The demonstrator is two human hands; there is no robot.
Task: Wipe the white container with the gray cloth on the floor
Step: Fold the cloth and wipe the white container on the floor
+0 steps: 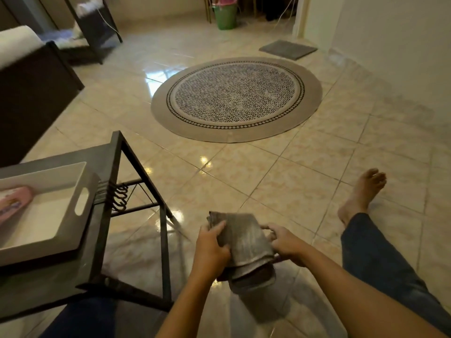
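Observation:
A folded gray cloth is held above the shiny tiled floor between both hands. My left hand grips its left edge, thumb on top. My right hand holds the right edge with fingers curled under. The white container, a shallow rectangular tray with a cut-out handle, rests on a low dark table at the lower left, well left of the hands. A pink object lies inside the tray at its left end.
A round patterned rug lies ahead on the floor. My right leg in blue jeans stretches out at the right, barefoot. A dark sofa stands far left, a green bucket and gray mat at the back.

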